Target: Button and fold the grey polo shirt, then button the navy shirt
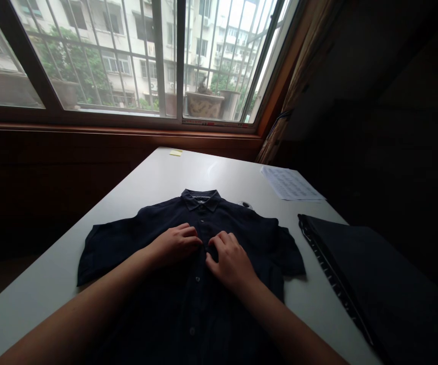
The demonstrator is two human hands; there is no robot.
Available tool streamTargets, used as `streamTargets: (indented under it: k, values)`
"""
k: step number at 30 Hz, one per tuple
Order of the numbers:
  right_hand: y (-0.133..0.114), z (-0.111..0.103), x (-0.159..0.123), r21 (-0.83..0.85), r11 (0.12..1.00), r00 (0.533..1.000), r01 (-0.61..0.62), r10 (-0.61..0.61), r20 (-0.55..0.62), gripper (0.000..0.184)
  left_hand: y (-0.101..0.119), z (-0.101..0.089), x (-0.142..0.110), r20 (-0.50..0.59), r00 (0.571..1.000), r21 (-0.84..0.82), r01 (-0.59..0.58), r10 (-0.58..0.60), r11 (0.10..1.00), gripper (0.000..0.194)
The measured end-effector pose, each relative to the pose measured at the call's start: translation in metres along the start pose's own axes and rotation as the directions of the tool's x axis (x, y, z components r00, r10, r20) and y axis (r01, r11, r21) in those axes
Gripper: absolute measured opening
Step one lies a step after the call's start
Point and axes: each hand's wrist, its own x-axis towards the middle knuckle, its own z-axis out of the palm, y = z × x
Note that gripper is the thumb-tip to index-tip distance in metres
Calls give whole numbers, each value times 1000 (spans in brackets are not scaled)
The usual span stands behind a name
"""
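Note:
A dark navy short-sleeved shirt [238, 218] lies spread front-up, its collar [201, 197] pointing away from me and its sleeves out to both sides. My left hand [177, 243] rests on the chest just left of the button placket, fingers curled and pinching at the cloth edge. Opposite it, my right hand [229, 257] grips the placket from the right, thumb and fingers bent close together. The fingertips of the two hands nearly meet. A button [202, 221] shows above them, and another button [197, 279] below. Whatever lies right between the fingertips is hidden.
The shirt is on a white table [135, 190]. Dark folded cloth [371, 263] lies at the right edge, with printed sheets [291, 183] behind it. A small round object [246, 205] sits by the right shoulder, a yellow note [176, 152] at the far edge. Beyond is a barred window [128, 61].

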Motion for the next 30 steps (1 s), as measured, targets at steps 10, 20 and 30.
streamTargets:
  k: [10,20,30]
  values:
    - [2,5,2,-38,999,999,31,-32,-30,14,3,-2,6,51,998,121,-53,47,991,14]
    - [12,8,10,129,992,997,5,5,-78,10,0,1,6,-41,999,-8,17,-18,1000,13]
    - [22,3,19,592,791,980,-156,198,-6,14,3,0,6,-126,992,-33,6,-10,999,16]
